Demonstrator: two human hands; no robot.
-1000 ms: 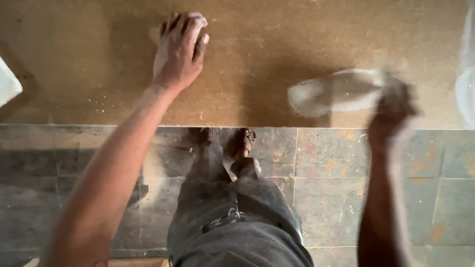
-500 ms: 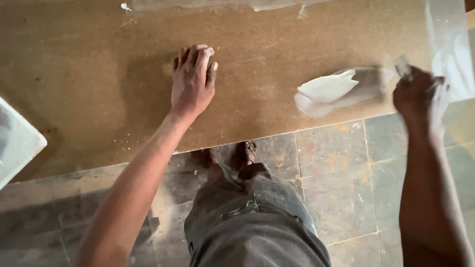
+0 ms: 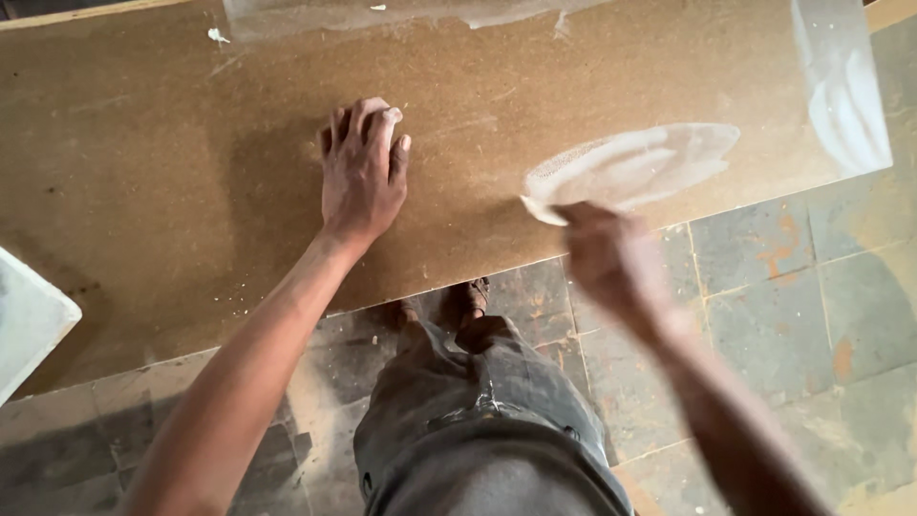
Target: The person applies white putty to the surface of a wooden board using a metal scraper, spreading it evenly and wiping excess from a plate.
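A large brown fibreboard panel (image 3: 172, 172) lies flat in front of me. My left hand (image 3: 361, 172) presses on it palm down, fingers together, holding nothing. My right hand (image 3: 611, 258) is blurred with motion at the board's near edge, at the left end of a wide white smear of paste (image 3: 635, 167). Its fingers are curled, apparently around a small spreading tool, but the blur hides what it holds. More white paste coats the board's right end (image 3: 841, 96) and a strip along the far edge (image 3: 401, 11).
The board rests over a stained tiled floor (image 3: 793, 296). My legs in dark trousers (image 3: 478, 420) and my feet stand at the board's near edge. A white flat object (image 3: 29, 320) sticks in at the left edge.
My right hand swept left along the board, widening the white smear into a long oval. The view shifted so more of the board's far edge shows. My left hand stayed pressed down.
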